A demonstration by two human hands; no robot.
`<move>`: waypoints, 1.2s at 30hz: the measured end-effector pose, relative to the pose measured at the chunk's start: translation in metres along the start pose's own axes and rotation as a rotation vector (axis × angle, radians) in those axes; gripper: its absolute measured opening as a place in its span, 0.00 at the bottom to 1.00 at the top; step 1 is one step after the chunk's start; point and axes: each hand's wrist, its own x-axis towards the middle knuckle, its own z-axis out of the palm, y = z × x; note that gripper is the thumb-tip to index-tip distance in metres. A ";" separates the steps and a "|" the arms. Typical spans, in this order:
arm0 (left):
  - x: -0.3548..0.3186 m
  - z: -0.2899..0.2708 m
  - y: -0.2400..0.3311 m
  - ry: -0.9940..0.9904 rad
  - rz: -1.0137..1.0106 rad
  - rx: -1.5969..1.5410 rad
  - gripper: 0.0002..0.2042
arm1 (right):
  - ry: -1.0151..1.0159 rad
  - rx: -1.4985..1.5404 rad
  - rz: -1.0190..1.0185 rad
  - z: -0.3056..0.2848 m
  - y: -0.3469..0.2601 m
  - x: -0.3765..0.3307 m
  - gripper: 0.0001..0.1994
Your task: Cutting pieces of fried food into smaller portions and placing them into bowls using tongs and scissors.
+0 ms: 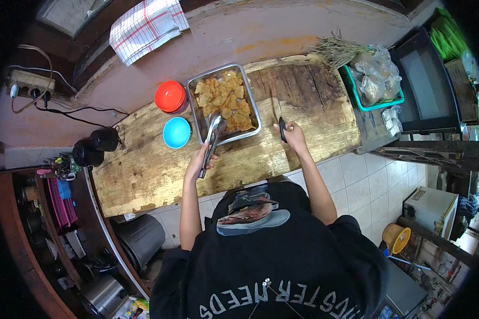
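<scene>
My left hand (199, 161) is closed around metal tongs (213, 131). Their tips reach over the near side of a rectangular metal tray (256, 112). Inside it lie many golden-brown, flat pieces of what looks like fried food (222, 94). Whether the tongs grip a piece is too small to tell. To the right of the tray, my right hand (294, 136) grips a knife (282, 127) by its black handle. The thin blade points away from me, above the bare wood.
The worn wooden table (143, 178) bears red bowls (170, 97) and a blue bowl (176, 132) left of the tray. At the right stands a green basket (379, 105) of plastic bags. Black mugs (104, 139) are at the left edge, and a checked cloth (148, 29) hangs behind.
</scene>
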 end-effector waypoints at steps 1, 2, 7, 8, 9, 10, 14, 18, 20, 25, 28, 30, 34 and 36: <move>0.000 0.000 -0.002 0.001 -0.002 -0.003 0.27 | -0.019 0.038 -0.012 0.000 -0.008 -0.005 0.21; 0.000 0.001 -0.001 -0.007 0.001 0.002 0.27 | -0.016 0.038 -0.013 0.000 -0.007 -0.005 0.21; 0.009 0.000 -0.001 -0.029 0.012 0.029 0.27 | -0.012 0.035 -0.076 0.003 -0.003 -0.009 0.21; 0.010 0.001 0.002 -0.022 0.016 0.056 0.27 | -0.011 0.035 -0.078 0.004 -0.003 -0.010 0.21; 0.012 0.001 0.004 -0.016 0.019 0.084 0.26 | -0.022 0.061 -0.084 0.005 -0.002 -0.011 0.21; 0.016 0.000 0.001 -0.016 0.021 0.084 0.26 | -0.032 0.087 -0.090 0.005 0.000 -0.011 0.21; 0.029 -0.004 -0.009 -0.010 0.010 0.136 0.23 | -0.036 0.080 -0.062 0.006 0.002 -0.013 0.21; 0.032 0.000 -0.011 -0.003 0.032 0.064 0.20 | -0.067 0.047 -0.049 0.005 -0.004 -0.020 0.19; 0.034 0.001 -0.014 -0.024 0.032 0.017 0.20 | -0.083 0.022 -0.042 0.007 0.001 -0.020 0.17; 0.033 -0.004 -0.033 -0.033 0.059 -0.045 0.17 | -0.245 0.206 -0.076 0.016 0.022 -0.019 0.15; 0.015 -0.008 -0.037 -0.049 0.133 -0.149 0.16 | -0.366 0.361 -0.059 0.025 0.018 -0.031 0.14; -0.003 -0.008 -0.034 0.009 0.115 -0.170 0.16 | -0.391 0.295 -0.054 0.032 0.015 -0.038 0.14; -0.027 -0.019 -0.054 0.098 0.213 -0.233 0.15 | -0.484 0.112 -0.083 0.059 0.006 -0.057 0.13; -0.035 -0.028 -0.068 0.149 0.270 -0.206 0.16 | -0.491 0.010 -0.126 0.074 -0.006 -0.069 0.17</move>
